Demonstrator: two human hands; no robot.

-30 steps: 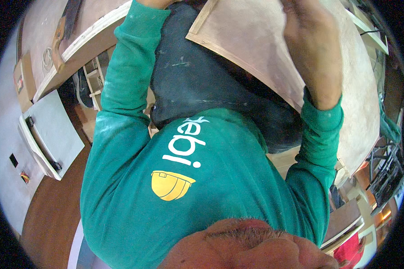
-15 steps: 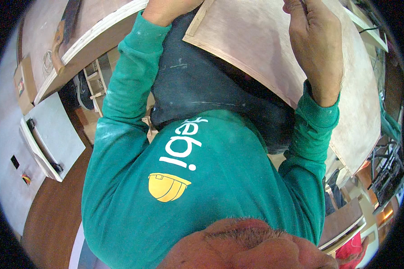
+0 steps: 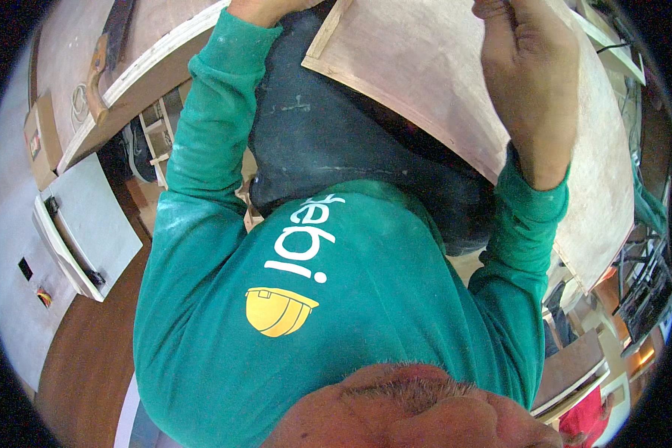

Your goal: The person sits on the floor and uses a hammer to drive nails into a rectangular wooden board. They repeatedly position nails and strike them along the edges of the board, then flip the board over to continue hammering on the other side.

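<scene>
My right hand (image 3: 530, 75) hangs over a pale plywood panel (image 3: 411, 67) with a thin wooden edge strip. Its fingers are curled together in a pinch right at the upper edge of the view. What they hold, if anything, is hidden. Only the wrist and heel of my left hand (image 3: 269, 9) show, at the top, left of the panel's corner. The fingers of that hand are out of sight. Both forearms are in green sleeves, with pale dust on the left one.
To the left, a handsaw (image 3: 97, 75) with a wooden handle lies on a thick-edged wooden bench (image 3: 164, 48), near a cardboard box (image 3: 43, 145). Below stands a pale hinged panel (image 3: 93, 224). Dark metal frames (image 3: 642, 291) are piled at the far right.
My left hand has shifted slightly up and to the left. My right hand has moved a little to the right and downward, its fingers still curled. The panel has barely moved.
</scene>
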